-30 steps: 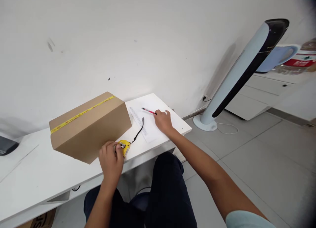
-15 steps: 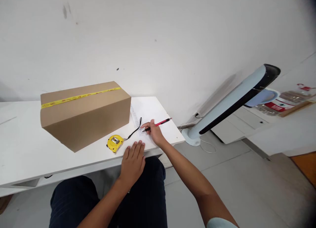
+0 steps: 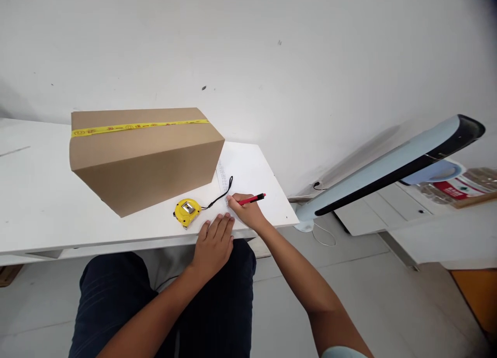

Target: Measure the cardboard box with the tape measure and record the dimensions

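My right hand is closed around a red and black pen over a narrow sheet of paper with writing. The fingers hide the pen's tip. Flat at the front edge of the white table rests my left hand, fingers stretched out, just below the paper's near end. A yellow tape measure lies left of it, its black wrist strap reaching toward the paper. Behind them is a closed cardboard box with yellow printed tape along its top.
A pale blue and black tower fan stands on the floor to the right of the table. Beyond it is a white cabinet with a blue plastic vessel and a large red-labelled bottle. The white wall runs behind the table.
The view has shifted. My right hand has turned on the pen, so the tip, visible before, is now hidden by the fingers. My left hand stays flat at the edge.
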`<state>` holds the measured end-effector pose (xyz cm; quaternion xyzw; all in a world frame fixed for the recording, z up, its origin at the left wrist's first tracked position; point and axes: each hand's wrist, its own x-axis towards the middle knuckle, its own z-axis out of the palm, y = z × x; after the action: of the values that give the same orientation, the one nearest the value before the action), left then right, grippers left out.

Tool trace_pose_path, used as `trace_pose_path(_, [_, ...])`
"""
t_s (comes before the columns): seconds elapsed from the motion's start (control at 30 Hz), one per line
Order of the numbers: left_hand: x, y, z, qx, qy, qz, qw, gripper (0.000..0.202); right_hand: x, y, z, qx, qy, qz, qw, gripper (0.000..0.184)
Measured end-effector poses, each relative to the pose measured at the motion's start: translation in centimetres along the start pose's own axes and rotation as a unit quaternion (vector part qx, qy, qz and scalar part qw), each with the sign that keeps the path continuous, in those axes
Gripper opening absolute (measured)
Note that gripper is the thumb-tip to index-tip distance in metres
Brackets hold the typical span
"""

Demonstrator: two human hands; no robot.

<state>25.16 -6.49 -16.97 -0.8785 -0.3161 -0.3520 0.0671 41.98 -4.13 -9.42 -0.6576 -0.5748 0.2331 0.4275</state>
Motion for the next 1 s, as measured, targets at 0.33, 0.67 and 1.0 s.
trace_pose_path(0.33, [0.06,0.32,-0.66,-0.012,-0.033,-0.007,0.999,0.048,-0.32,-0.04,-0.13,-0.010,0.000,-0.002,1.000,0.044])
trace_pose_path(0.67, [-0.07,0.53,-0.63,-0.026,-0.024,-0.016,0.999,0.049,-0.67,0.05,-0.20,-0.035,0.007,-0.009,0.999,0.046])
trace_pose_path(1.0, [-0.39,0.64,-0.04,-0.020,-0.019,-0.017,0.999,0.048,-0.99,-0.04,-0.09,-0.030,0.018,0.002,0.999,0.044])
